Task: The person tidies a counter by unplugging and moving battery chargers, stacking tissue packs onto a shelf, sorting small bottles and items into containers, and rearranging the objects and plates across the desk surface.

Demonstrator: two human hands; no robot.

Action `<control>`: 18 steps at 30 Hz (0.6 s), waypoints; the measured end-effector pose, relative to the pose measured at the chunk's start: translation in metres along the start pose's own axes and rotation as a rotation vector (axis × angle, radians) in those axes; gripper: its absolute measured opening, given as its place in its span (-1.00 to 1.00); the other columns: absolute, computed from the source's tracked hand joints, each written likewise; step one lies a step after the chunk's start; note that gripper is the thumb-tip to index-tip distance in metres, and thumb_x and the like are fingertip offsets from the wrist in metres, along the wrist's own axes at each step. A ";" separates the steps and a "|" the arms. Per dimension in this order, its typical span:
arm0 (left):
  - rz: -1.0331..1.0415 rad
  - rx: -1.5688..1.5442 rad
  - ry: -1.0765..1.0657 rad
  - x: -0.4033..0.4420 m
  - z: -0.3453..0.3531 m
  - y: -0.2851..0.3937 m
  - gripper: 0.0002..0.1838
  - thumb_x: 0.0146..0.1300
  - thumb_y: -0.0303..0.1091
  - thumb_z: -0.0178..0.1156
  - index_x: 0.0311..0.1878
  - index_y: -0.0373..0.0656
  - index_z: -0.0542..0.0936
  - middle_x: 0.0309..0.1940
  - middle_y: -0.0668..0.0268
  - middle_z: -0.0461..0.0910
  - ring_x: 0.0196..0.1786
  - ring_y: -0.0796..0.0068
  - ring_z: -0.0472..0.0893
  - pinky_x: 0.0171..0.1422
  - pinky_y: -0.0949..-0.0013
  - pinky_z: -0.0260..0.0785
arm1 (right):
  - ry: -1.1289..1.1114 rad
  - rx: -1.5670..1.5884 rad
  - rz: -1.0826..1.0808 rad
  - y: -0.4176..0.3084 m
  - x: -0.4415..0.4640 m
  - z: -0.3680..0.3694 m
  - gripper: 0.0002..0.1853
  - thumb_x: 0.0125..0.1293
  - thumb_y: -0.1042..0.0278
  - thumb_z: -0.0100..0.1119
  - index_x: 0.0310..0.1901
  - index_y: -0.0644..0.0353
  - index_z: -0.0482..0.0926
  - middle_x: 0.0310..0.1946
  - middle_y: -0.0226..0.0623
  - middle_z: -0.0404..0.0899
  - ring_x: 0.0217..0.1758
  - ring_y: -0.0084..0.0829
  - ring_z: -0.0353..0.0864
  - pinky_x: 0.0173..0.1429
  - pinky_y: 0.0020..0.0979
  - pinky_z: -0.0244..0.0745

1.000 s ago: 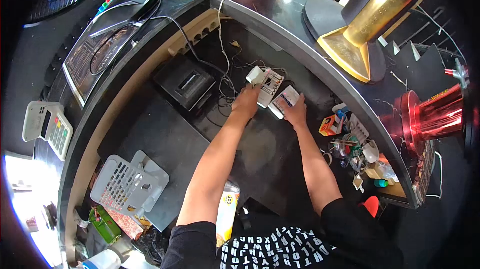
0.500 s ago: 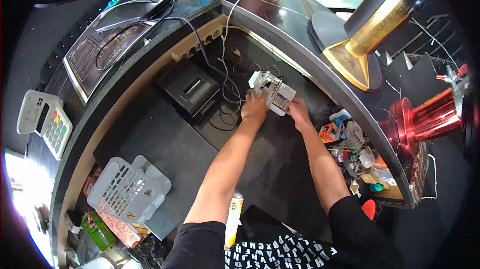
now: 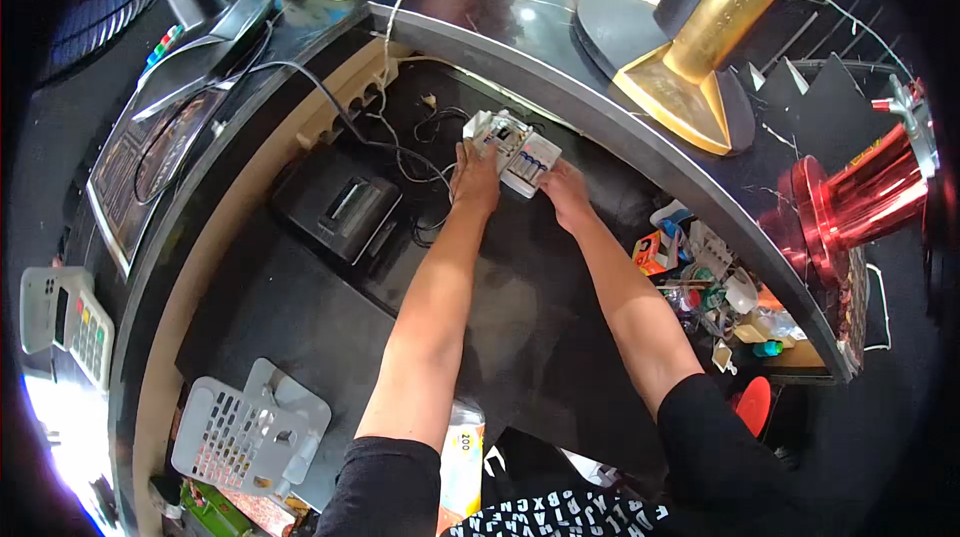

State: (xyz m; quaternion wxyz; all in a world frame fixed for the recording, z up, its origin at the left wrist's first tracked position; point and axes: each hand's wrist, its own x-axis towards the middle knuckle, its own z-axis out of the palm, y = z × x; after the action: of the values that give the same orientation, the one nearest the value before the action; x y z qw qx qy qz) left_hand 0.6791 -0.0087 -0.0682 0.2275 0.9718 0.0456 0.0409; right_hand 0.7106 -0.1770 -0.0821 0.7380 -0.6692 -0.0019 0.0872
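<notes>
A small white case (image 3: 533,153) lies on the dark desk below the raised counter, spread as two parts side by side; I cannot tell whether they are joined. Its right part holds a row of several dark blue, battery-like sticks (image 3: 531,166). Small metallic and dark pieces, too small to name, sit in the left part. My left hand (image 3: 475,180) is closed at the left part's near edge, its fingertips partly hidden. At the right edge, my right hand (image 3: 566,194) pinches the case between thumb and fingers.
A black printer-like box (image 3: 345,212) with cables stands to the left. Nearer me is a grey perforated stand (image 3: 250,429). Cluttered small items (image 3: 715,282) fill the right side under the curved counter rim (image 3: 600,102). A bottle-like container marked 200 (image 3: 462,457) is by my left arm.
The whole view has shifted, so the desk and case appear further up and left. Both hands stay at the case, with the left hand's fingers now more along its left side.
</notes>
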 end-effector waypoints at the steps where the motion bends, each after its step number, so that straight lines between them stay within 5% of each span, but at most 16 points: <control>1: -0.006 0.003 0.026 0.008 0.004 -0.003 -0.21 0.20 -0.43 0.28 0.48 -0.02 0.15 0.48 -0.13 0.03 0.55 -0.11 0.02 0.55 0.07 0.09 | -0.019 0.044 -0.016 0.003 0.007 0.002 -0.61 0.14 0.64 0.02 0.05 0.35 0.55 -0.05 -0.26 0.65 0.03 -0.43 0.60 0.14 -0.46 0.39; 7: -0.094 -0.064 0.109 0.029 -0.001 -0.007 -0.23 0.17 -0.34 0.34 0.42 -0.13 0.22 0.48 -0.07 0.06 0.55 -0.12 0.01 0.53 0.08 0.15 | 0.100 -0.172 -0.089 -0.008 0.022 0.022 -0.64 0.08 0.60 0.05 -0.04 0.35 0.59 -0.20 -0.29 0.65 -0.16 -0.45 0.58 -0.05 -0.41 0.40; 12: -0.034 0.217 0.389 0.031 -0.009 -0.001 -0.35 0.04 -0.29 0.41 0.22 -0.07 0.40 0.15 0.16 0.39 0.16 0.14 0.47 0.15 0.18 0.45 | 0.173 -0.289 -0.108 -0.015 0.037 0.032 -0.65 -0.01 0.53 0.12 -0.13 0.36 0.64 -0.36 -0.29 0.64 -0.30 -0.45 0.55 -0.20 -0.36 0.41; 15: 0.039 0.375 0.260 0.028 -0.002 0.009 -0.43 0.08 -0.35 0.35 0.19 -0.10 0.40 0.15 0.17 0.38 0.24 0.15 0.43 0.15 0.17 0.46 | 0.098 -0.231 -0.107 0.007 0.065 0.030 -0.63 -0.01 0.55 0.10 -0.09 0.36 0.64 -0.33 -0.28 0.66 -0.28 -0.47 0.57 -0.17 -0.35 0.43; 18: -0.011 0.159 0.168 0.031 0.008 0.012 -0.45 0.10 -0.42 0.28 0.18 -0.25 0.37 0.20 0.03 0.35 0.32 0.07 0.35 0.31 0.14 0.33 | 0.100 -0.124 -0.089 -0.004 0.054 0.039 -0.61 0.01 0.58 0.07 -0.07 0.35 0.65 -0.28 -0.27 0.68 -0.21 -0.49 0.60 -0.12 -0.37 0.46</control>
State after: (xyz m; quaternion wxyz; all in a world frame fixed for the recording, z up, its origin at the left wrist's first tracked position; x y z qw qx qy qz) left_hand 0.7118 -0.0196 -0.0685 0.1451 0.9797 0.0730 0.1172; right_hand 0.7599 -0.1316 -0.0804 0.6974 -0.7164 -0.0004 0.0203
